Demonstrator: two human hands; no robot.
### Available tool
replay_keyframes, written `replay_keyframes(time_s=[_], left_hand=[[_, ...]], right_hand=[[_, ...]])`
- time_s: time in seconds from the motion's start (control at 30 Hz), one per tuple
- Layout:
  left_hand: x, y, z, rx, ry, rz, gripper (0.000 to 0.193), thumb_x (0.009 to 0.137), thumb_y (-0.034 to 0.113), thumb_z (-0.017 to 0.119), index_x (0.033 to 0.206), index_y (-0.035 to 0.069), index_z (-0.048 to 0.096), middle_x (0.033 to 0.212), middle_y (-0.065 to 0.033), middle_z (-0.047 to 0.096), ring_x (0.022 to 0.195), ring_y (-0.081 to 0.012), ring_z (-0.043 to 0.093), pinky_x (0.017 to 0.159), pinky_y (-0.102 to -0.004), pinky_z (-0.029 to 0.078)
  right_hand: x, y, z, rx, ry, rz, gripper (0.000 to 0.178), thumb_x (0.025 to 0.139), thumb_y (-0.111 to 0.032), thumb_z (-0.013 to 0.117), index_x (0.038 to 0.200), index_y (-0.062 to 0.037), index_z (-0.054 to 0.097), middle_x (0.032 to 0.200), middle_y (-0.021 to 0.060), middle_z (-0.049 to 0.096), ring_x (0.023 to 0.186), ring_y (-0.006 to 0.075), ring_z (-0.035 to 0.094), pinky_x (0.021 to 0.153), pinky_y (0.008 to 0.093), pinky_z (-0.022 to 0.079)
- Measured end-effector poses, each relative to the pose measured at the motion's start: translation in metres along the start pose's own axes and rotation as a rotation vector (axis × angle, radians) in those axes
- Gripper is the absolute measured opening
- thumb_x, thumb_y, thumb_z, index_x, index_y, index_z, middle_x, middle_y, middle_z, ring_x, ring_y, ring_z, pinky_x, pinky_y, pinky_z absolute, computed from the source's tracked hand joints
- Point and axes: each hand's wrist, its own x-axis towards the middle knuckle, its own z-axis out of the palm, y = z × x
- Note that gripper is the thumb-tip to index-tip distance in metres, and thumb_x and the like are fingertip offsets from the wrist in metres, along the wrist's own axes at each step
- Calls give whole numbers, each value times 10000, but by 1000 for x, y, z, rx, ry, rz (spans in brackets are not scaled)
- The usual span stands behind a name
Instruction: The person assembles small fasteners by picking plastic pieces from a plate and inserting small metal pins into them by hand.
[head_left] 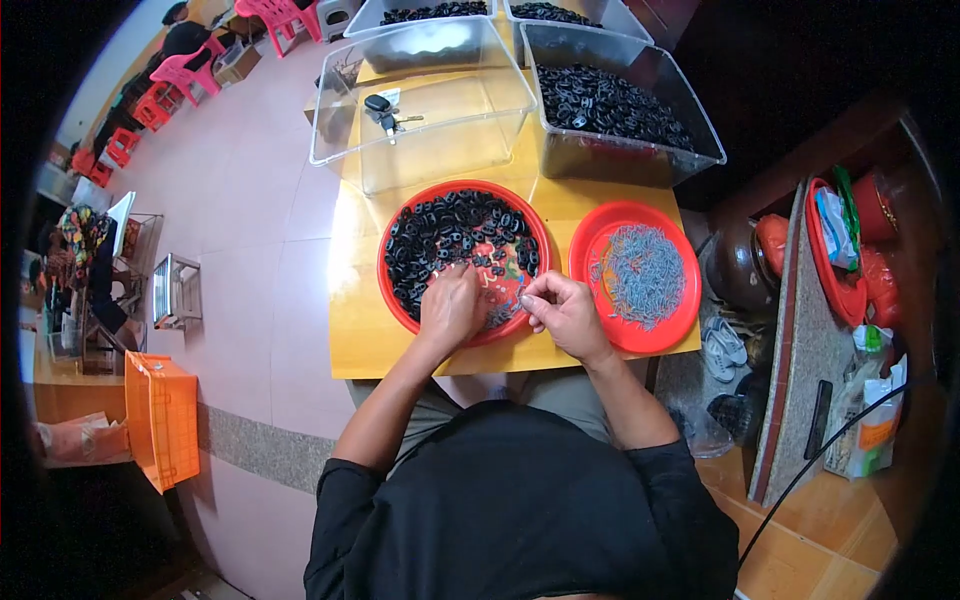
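Note:
A round red tray on the yellow table holds many small black oval plastic parts, with a few small grey metal pieces near its front edge. My left hand is over the front of this tray, fingers curled down and pressed together; what they grip is hidden. At the tray's right front rim, my right hand is closed, thumb and forefinger pinched together; anything between them is too small to make out. To the right, a second red tray holds a heap of small grey metal pins or screws.
Behind the trays stand a clear plastic bin and another clear bin full of black parts, with more bins beyond. Keys show through the nearer left bin. An orange crate and a metal-framed stool stand left on the floor.

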Motion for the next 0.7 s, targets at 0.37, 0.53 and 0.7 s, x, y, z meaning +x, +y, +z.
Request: replay_keyframes(time_s=[0.37,0.53,0.7], left_hand=[[-13,-5,-22,-877,-205,-304,65,738,48,580,718,15,528,658,-37,549,602,-97,519,548,-247,419],[-18,-3,-25,-1192,-229,-289,90,791,87,601,753,44,531,685,54,504,621,-24,449,542,-174,352],[-21,-3,-30,-1317,-261,-281,87,807,83,593,761,41,533,697,56,506,638,-25,450,555,-174,356]], right_hand=[[4,1,11,58,-13,30,26,846,-44,553,855,-27,571,676,-21,547,568,27,510,489,173,441],[6,-8,23,72,-28,-44,63,831,-35,554,884,-26,587,695,-15,540,552,27,499,469,179,438],[8,-4,30,26,-59,-68,44,831,-37,560,841,-20,599,693,-17,541,539,24,488,452,174,430]])
